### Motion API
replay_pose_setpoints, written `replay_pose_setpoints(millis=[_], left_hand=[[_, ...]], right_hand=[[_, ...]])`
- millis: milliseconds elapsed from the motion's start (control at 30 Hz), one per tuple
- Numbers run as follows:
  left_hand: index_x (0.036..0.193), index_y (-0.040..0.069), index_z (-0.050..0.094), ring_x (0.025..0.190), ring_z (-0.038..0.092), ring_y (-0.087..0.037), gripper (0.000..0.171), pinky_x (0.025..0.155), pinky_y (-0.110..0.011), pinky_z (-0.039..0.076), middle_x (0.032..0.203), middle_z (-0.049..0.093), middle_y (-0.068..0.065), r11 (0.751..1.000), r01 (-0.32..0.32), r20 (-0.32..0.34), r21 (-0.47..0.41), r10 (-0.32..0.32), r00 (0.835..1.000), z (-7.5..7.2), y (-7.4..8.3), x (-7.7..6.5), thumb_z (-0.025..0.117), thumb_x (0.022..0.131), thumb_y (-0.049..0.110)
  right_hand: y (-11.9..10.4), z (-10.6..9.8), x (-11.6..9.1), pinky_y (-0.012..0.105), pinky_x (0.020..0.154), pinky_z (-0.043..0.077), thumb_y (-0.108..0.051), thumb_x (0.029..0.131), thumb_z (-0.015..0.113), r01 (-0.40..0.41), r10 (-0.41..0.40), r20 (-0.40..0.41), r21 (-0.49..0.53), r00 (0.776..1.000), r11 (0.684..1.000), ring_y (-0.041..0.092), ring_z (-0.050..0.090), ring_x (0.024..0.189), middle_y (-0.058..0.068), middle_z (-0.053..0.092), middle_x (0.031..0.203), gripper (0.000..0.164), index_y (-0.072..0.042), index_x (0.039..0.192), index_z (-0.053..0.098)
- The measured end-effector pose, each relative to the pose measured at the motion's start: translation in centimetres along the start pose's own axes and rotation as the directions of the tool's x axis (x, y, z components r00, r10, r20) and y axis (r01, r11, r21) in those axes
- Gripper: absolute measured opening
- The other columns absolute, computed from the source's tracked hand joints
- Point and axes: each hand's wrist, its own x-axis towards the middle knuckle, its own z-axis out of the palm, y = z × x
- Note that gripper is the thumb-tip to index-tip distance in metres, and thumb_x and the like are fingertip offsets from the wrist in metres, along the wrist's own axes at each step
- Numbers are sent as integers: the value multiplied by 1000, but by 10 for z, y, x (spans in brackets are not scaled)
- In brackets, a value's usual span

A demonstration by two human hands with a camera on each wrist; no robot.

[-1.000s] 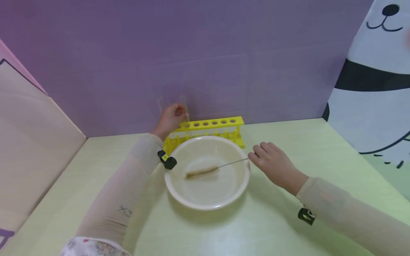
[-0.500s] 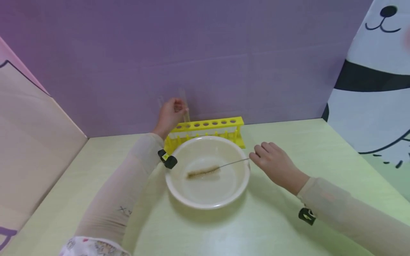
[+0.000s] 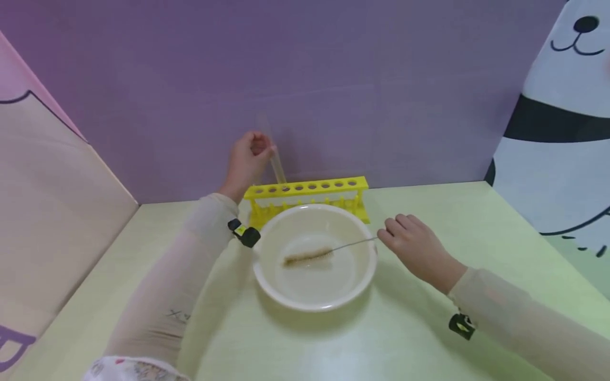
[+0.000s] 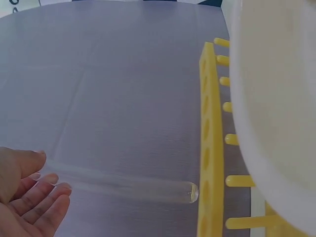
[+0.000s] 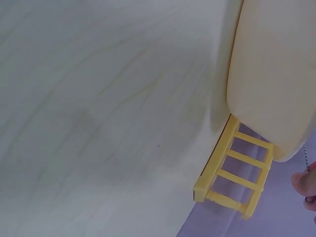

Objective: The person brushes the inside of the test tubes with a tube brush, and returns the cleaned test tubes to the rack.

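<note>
With thumb and fingertips, my left hand (image 3: 245, 164) pinches a clear test tube (image 3: 278, 168) above the left part of a yellow test tube rack (image 3: 305, 193). The tube leans, and in the left wrist view its rounded bottom (image 4: 190, 192) is right at the rack's top bar (image 4: 213, 143). Curled fingers of my right hand (image 3: 419, 251) grip the thin wire handle of a test tube brush (image 3: 307, 257). The brush's tan bristles lie over the inside of a cream basin (image 3: 314, 306). At the right wrist view's edge, only part of the right hand (image 5: 306, 185) shows.
The basin stands in front of the rack and hides part of its base. Behind the rack rises a purple wall (image 3: 405, 116). A panel with a panda picture (image 3: 557, 174) stands at the right, and a pale panel (image 3: 52, 211) at the left of the light green table (image 3: 343, 354).
My left hand has moved upward, raising the test tube until more of it shows above the rack. The right hand and the brush hold almost still; the head view has shifted slightly.
</note>
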Motion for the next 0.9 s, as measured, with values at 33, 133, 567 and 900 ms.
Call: replay_pose_setpoints(millis=[33, 133, 567, 900], left_hand=[[114, 7, 55, 102, 56, -18, 28, 89, -32, 47, 112, 59, -8, 1000, -5, -7, -11, 5, 1000, -1, 1, 0, 63, 91, 20], [117, 5, 55, 104, 57, -18, 32, 91, -30, 47, 114, 60, -9, 999, -15, -23, -52, 14, 1000, -5, 5, -3, 64, 90, 19], [120, 5, 56, 97, 58, -18, 33, 89, -33, 48, 109, 61, -10, 987, -161, -2, 10, 161, 987, -28, 19, -32, 63, 91, 18], [122, 3, 56, 96, 57, -19, 33, 87, -36, 48, 110, 60, -10, 970, -232, 67, 77, 227, 971, -45, 11, -66, 60, 93, 19]], right_hand=[[0, 0, -1, 32, 57, 39, 8, 68, 76, -2, 2, -1, 3, 1000, 1000, 25, 46, 66, 11, 53, 77, 26, -1, 82, 57], [0, -1, -3, 32, 58, 40, 9, 67, 76, -10, 10, 5, 8, 1000, 1000, 25, 46, 67, 11, 53, 77, 26, -1, 83, 57], [11, -7, -8, 34, 59, 43, 11, 66, 76, -22, 22, 2, -3, 1000, 1000, 27, 48, 68, 12, 54, 77, 28, 0, 85, 59], [17, -15, -10, 33, 57, 41, 12, 63, 76, -4, 4, -18, -4, 1000, 1000, 26, 48, 66, 12, 54, 76, 31, 0, 85, 58]])
